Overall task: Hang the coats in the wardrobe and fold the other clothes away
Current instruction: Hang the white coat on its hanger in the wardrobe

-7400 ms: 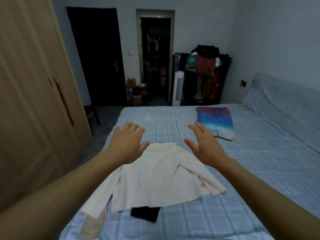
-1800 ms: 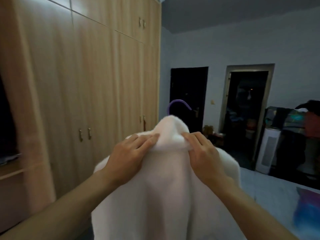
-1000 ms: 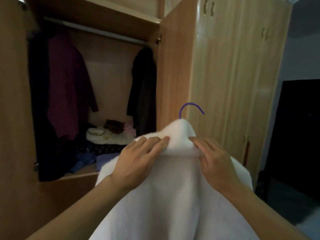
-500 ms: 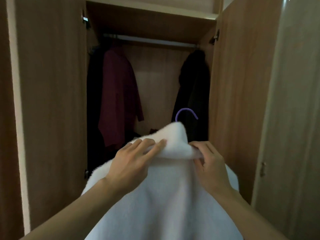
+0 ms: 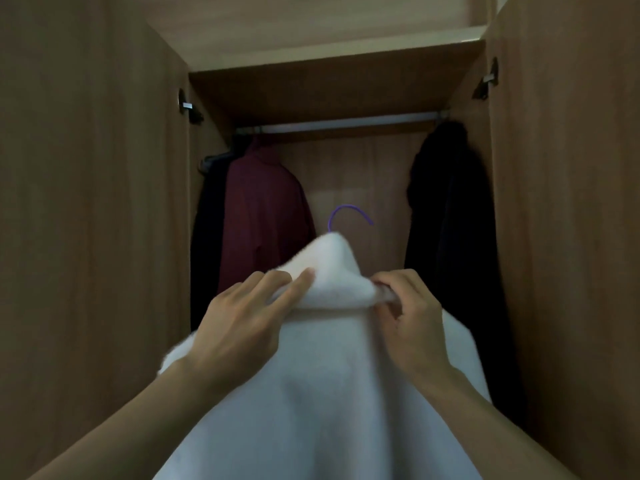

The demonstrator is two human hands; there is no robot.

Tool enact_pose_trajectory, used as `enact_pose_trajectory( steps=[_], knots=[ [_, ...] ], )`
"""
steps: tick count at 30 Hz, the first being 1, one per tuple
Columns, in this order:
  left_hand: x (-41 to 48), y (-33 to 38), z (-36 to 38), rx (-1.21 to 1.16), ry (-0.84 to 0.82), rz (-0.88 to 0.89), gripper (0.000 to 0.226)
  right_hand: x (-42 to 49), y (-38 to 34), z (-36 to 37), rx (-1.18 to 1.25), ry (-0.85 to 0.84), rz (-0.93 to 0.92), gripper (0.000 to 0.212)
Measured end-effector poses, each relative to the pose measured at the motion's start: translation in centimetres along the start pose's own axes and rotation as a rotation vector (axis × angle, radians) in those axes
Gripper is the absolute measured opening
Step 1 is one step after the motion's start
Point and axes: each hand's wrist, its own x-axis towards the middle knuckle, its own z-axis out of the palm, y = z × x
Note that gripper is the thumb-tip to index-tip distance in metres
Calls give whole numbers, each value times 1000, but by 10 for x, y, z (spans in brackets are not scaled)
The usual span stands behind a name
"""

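Note:
I hold a white fluffy coat [image 5: 325, 393] up in front of the open wardrobe. My left hand [image 5: 242, 320] pinches the collar on its left side, and my right hand [image 5: 412, 323] grips the collar on its right side. A purple hanger hook [image 5: 348, 214] sticks up out of the collar, well below the metal rail [image 5: 346, 123]. The rest of the hanger is hidden inside the coat.
On the rail a dark red shirt [image 5: 263, 220] hangs at the left beside a dark garment [image 5: 207, 216], and a black coat [image 5: 450, 220] hangs at the right. A bare stretch of rail lies between them. Open wardrobe doors [image 5: 90, 202] stand on both sides.
I have turned from the bed to the wardrobe and stepped closer. The coat on its hanger has come up toward the gap between the hanging clothes. Both hands keep their hold on the collar.

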Motion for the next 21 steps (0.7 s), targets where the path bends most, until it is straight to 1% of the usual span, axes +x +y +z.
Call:
enact_pose_trajectory(
  steps=[6,10,14,18,21],
  knots=[
    [24,-37,45,56,42,-14,67,47,45,52,44,91,-82,40],
    [33,-62,77,130,76,64,63,70,77,84,42,131,-174,38],
    [48,-106,121,158,64,91,69,97,109,130,45,165,-198,40],
    [69,-151,166,156,90,96,78,131,143,179,11,202,-276,40],
    [84,-174,192,192,132,128,71,150,169,207,26,253,-307,34]
  ],
)
